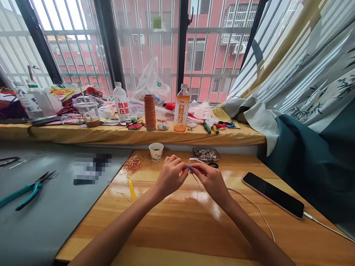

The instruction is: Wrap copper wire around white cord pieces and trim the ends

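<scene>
Above the middle of the wooden table, my left hand [172,172] and my right hand [212,183] meet fingertip to fingertip. Between their pinched fingers is a small blue piece [190,169], too small to make out its kind. A thin brown cord [198,183] hangs below it, near the right fingertips. Just behind my hands lie white-handled scissors [196,160] with a black loop [213,165], partly covered by my right hand; whether they are one thing I cannot tell. A clear tray [206,154] of small pieces stands behind.
A paper cup [156,151], a heap of copper-brown threads [133,164] and a yellow tool [132,190] lie left. A phone [273,195] with its white cable is right. Teal-handled pliers [24,193] rest on the grey surface. Bottles and a thread spool [149,112] line the sill.
</scene>
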A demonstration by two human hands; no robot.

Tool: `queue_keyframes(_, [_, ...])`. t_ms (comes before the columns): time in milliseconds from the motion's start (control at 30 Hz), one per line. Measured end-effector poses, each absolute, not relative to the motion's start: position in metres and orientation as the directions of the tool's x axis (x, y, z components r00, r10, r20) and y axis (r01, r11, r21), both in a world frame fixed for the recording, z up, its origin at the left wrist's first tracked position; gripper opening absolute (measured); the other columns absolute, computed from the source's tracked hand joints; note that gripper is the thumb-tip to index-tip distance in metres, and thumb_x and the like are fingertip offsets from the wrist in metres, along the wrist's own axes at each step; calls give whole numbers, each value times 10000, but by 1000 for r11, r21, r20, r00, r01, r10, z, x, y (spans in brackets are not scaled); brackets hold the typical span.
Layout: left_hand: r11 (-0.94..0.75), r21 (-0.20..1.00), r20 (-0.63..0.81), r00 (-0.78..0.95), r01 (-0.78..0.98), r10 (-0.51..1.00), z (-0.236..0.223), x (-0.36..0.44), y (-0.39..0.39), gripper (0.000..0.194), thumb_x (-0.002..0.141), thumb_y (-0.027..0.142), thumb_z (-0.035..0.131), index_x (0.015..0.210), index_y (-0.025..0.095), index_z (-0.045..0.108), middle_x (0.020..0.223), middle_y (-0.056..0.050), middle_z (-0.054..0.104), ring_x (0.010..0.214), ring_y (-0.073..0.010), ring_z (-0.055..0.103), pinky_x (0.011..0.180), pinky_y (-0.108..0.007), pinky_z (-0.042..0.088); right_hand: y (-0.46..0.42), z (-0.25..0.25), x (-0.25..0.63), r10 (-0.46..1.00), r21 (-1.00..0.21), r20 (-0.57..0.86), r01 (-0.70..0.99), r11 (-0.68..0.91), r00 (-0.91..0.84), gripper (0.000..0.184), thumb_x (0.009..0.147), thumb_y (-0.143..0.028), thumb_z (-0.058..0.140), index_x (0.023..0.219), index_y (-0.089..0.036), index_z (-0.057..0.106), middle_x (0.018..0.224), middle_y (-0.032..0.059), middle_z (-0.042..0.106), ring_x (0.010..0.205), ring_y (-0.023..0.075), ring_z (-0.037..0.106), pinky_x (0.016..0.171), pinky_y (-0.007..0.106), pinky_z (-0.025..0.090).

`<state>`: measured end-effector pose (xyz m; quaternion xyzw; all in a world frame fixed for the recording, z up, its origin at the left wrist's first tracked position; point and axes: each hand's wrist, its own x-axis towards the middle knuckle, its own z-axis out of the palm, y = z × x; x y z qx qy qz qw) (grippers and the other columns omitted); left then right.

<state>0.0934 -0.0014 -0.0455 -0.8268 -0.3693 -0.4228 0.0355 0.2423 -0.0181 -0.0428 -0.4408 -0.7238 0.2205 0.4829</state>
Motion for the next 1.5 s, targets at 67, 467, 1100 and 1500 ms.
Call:
queue_keyframes(67, [-708, 200, 733, 376, 677, 567, -45, 94, -3, 159, 770, 187, 467, 704, 154, 608, 664, -30, 587, 712, -154, 448, 680, -306, 339, -19, -45, 242, 801, -660, 573, 483, 576, -172, 149, 772, -230, 483, 840, -202, 613, 845, 36, 652, 764, 165, 602, 672, 260, 466])
queue_keyframes(467, [-691, 12, 711, 480, 723, 514, -45, 93, -6, 177, 805, 194, 399, 716, 165, 549, 709, -29, 556, 740, -153, 445, 711, -313, 308, -15, -52, 244, 699, -483, 664, 561, 672, -267, 176, 802, -160, 442, 846, -152, 611, 773, 65, 647, 698, 160, 606, 649, 266, 475])
queue_keyframes(1100, [-711, 88, 659, 494, 698, 566, -46, 93, -3, 146, 790, 194, 420, 704, 170, 536, 711, -17, 544, 736, -140, 444, 704, -297, 305, -15, -51, 244, 706, -441, 646, 612, 656, -291, 142, 791, -152, 454, 812, -165, 593, 780, 57, 633, 725, 157, 585, 665, 266, 453])
queue_keyframes(1500, [-709, 123, 641, 489, 695, 591, -45, 92, -2, 136, 781, 181, 427, 706, 172, 540, 707, -15, 555, 725, -138, 447, 701, -296, 301, -18, -45, 242, 779, -552, 573, 583, 596, -255, 148, 790, -203, 460, 788, -176, 605, 736, 45, 631, 677, 158, 594, 594, 253, 456])
